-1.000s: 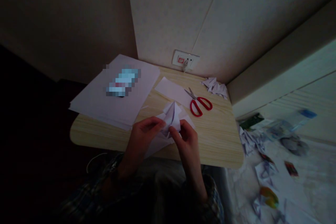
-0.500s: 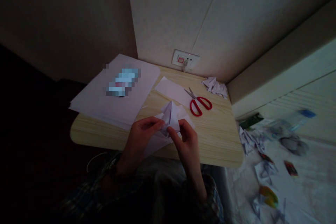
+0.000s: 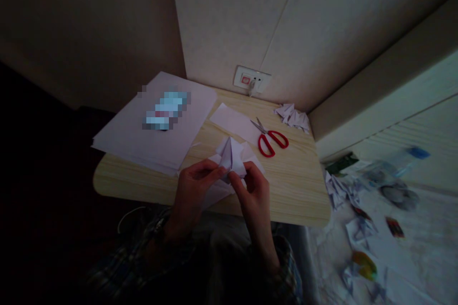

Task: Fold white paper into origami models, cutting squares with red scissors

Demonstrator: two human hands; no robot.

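Between my hands is a folded piece of white paper point(image 3: 229, 155), its pointed tip facing away from me and a crease running down its middle. My left hand point(image 3: 198, 181) pinches its left side with thumb and fingers. On the right side, my right hand point(image 3: 252, 183) grips it in the same way, the two thumbs close together near the lower middle. Other white paper lies under and around the folded piece, partly hidden by my hands. Red-handled scissors point(image 3: 267, 139) rest on the table beyond my right hand, blades partly apart, touching a white paper strip point(image 3: 234, 121).
A stack of white sheets point(image 3: 125, 138) covers the left of the wooden table point(image 3: 293, 195), with a blurred-out phone-like object point(image 3: 166, 110) on it. Folded paper pieces point(image 3: 292, 116) sit at the back right. A wall socket point(image 3: 252, 80) is behind. A plastic bottle point(image 3: 397, 167) lies lower right.
The folded paper's tip has shifted slightly left and its front faces spread a little wider. Both hands keep their pinch in nearly the same place.
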